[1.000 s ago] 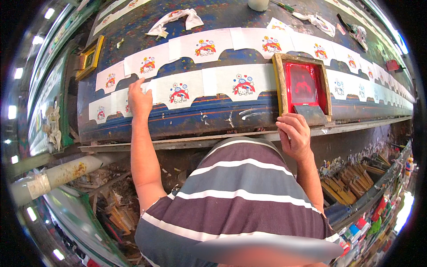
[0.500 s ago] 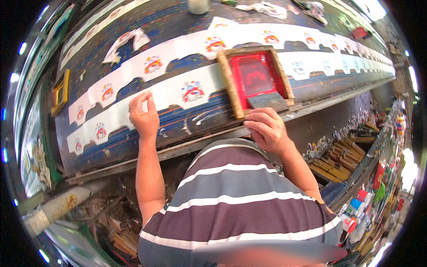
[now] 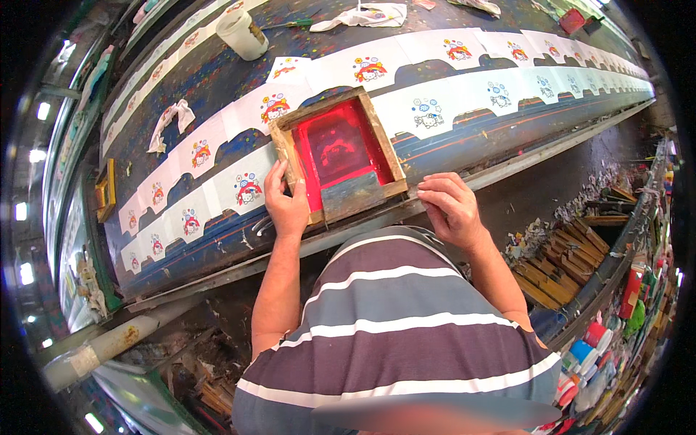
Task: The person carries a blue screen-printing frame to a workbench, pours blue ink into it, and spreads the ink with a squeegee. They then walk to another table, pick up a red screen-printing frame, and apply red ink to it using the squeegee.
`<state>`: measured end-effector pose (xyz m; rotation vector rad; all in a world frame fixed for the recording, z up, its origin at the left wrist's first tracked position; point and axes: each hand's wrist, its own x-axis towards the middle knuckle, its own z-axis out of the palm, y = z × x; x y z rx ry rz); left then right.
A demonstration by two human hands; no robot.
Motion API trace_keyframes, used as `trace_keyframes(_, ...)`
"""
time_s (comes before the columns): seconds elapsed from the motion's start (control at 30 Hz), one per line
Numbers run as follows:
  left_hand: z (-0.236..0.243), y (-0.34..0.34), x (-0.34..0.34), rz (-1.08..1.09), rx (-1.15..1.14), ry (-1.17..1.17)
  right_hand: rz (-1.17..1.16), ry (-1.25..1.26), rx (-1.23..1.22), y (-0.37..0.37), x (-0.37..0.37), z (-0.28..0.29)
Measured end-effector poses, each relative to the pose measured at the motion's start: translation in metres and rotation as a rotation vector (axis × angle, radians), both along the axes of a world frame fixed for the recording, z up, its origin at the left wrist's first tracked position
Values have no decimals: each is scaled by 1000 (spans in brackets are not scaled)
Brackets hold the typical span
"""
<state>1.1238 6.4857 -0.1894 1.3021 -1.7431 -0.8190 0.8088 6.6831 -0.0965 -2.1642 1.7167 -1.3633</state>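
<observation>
A wooden screen-printing frame (image 3: 395, 163) with red ink on its mesh lies over the near row of white printed sheets (image 3: 217, 196). Inside its near end rests a dark, flat-bladed squeegee (image 3: 355, 194). My left hand (image 3: 287, 203) grips the frame's left rail, fingers along the outer side and thumb over the wood. To the right of the frame's near corner, my right hand (image 3: 451, 210) hovers with loosely bent fingers, the thumb apart and nothing held. Sheets left of the frame carry red in their cartoon print; those right of it (image 3: 428, 112) show blue and dark lines without red.
The long, ink-spotted table (image 3: 239, 235) has a raised near edge. A white tub (image 3: 241, 36), crumpled rags (image 3: 172, 125) and a small yellow frame (image 3: 106, 190) lie beyond or left of the sheets. Wooden pieces (image 3: 558, 264) and paint containers (image 3: 583, 354) fill the right side.
My left hand has come right, from over the sheets to the frame's left rail. My right hand has drawn away from the frame's near edge. The whole view has shifted.
</observation>
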Motion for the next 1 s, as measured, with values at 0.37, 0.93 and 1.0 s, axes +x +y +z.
trace_keyframes(0.37, -10, 6, -2, 36, 9, -49, 2, -188, 261, -20, -18, -23)
trace_keyframes(0.93, -7, 6, -8, 59, -104, 16, -59, -548, 591, -30, 24, -43)
trace_keyframes(1.0, -4, 8, -8, 54, -147, 17, -59, -568, 573, -28, 25, -44)
